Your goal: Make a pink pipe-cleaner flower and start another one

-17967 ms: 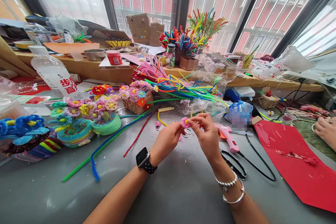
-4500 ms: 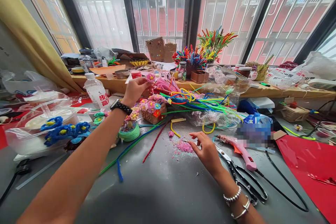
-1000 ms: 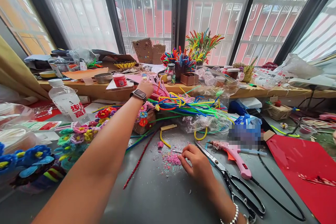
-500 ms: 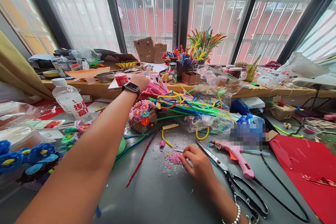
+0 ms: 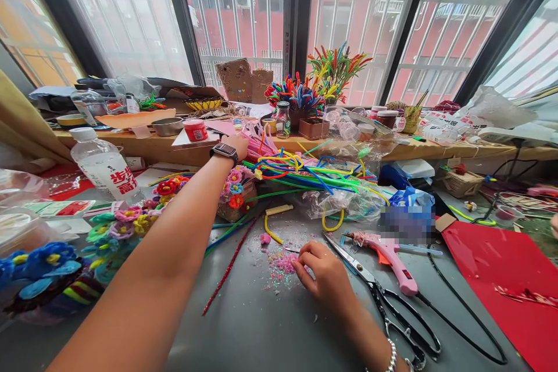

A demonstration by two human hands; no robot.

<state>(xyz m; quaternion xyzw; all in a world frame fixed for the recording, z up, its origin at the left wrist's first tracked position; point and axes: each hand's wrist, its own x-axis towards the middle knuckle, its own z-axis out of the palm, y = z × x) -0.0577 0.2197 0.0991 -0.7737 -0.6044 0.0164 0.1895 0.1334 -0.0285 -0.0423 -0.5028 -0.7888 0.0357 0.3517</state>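
My left hand (image 5: 238, 144) reaches across the table to a bundle of pink pipe cleaners (image 5: 264, 140); its fingers are mostly hidden, so I cannot tell whether it grips any. My right hand (image 5: 323, 274) rests low over the grey table, fingers pinched around a thin, dark, pointed piece (image 5: 292, 250) whose rest is hidden. Beside those fingertips lies a small heap of pink and multicoloured glitter bits (image 5: 281, 263). A small pink piece (image 5: 265, 239) and a bent yellow pipe cleaner (image 5: 272, 230) lie just beyond it. Large black-handled scissors (image 5: 370, 282) lie right of my right hand.
A pink glue gun (image 5: 394, 261) with a black cord lies beyond the scissors, left of a red sheet (image 5: 505, 279). Green and blue pipe cleaners (image 5: 314, 171) are piled ahead. Pipe-cleaner flowers (image 5: 126, 222) and a water bottle (image 5: 102, 165) stand left. Jars and pots line the sill.
My left hand has moved slightly right and down, further into the pink pipe cleaners. My right hand keeps its pinch beside the glitter heap. The whole view has shifted a little.
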